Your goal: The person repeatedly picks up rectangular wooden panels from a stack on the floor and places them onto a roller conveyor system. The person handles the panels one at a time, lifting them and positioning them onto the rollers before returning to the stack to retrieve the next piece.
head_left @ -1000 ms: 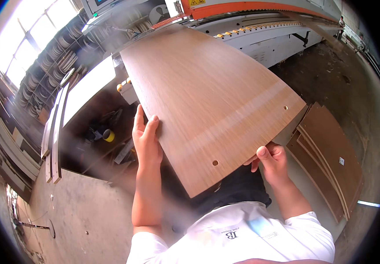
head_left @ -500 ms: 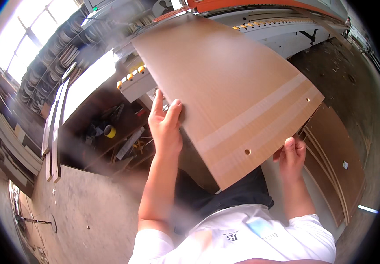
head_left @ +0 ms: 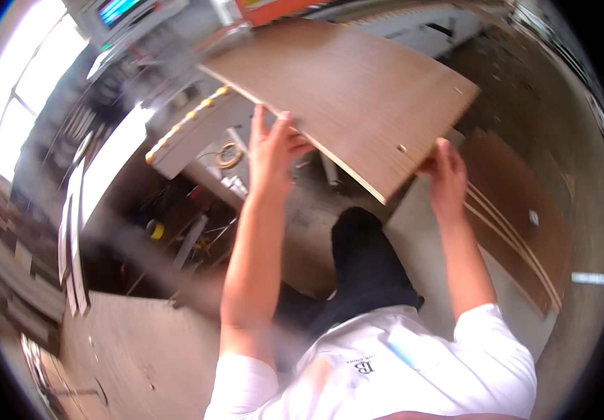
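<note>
We hold a large wood-grain panel (head_left: 347,91) up in front of our chest, tilted, its far end reaching toward the grey machine (head_left: 197,133) ahead. It is a flat, stiff, laminated board with a smooth brown face, straight cut edges and a few small drilled holes near its near and right edges. We judge it fairly heavy and awkward for its width, rigid enough not to sag, with a slick face that offers little grip, so the edges are the sound places to hold, hands wide apart as they are now

Below and to the right of the panel, more brown boards (head_left: 519,217) lie flat in a stack on the concrete floor, their pale edges showing as thin stripes. To the panel's left the machine carries a row of small yellow rollers (head_left: 186,119)

Our left hand (head_left: 274,150) is spread open, fingers pointing up, palm pressed to the panel's near-left edge from below. Our right hand (head_left: 445,175) curls around the near-right corner edge, gripping it, thumb side toward us
</note>
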### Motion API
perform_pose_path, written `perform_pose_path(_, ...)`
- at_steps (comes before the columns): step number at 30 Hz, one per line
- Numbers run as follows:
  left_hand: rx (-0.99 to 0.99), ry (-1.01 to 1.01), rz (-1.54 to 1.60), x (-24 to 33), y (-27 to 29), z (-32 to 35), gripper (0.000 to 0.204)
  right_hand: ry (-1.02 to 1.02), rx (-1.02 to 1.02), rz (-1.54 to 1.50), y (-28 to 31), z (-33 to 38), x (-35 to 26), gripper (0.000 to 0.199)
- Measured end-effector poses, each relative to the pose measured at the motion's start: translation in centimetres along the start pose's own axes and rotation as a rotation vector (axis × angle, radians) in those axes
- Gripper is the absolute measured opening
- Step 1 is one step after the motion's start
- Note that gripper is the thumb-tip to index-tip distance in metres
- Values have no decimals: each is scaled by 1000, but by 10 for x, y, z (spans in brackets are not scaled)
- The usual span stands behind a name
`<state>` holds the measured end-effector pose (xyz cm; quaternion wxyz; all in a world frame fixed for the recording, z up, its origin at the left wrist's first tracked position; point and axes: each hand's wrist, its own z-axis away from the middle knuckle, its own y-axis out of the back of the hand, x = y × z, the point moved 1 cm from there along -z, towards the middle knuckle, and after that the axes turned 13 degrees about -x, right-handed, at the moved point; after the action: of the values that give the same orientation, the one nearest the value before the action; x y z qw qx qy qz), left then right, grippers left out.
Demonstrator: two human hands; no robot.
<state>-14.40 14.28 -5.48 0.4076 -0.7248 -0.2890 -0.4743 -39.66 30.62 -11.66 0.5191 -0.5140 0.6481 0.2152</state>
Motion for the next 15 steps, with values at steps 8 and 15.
perform_pose_path(8,-190,358,-80,-128,-5,80,43,-209,14,832,107,50,59,38)
perform_pose_path(15,-456,823,150,-237,-59,175,30,-497,256,1628,282,104,73,53)
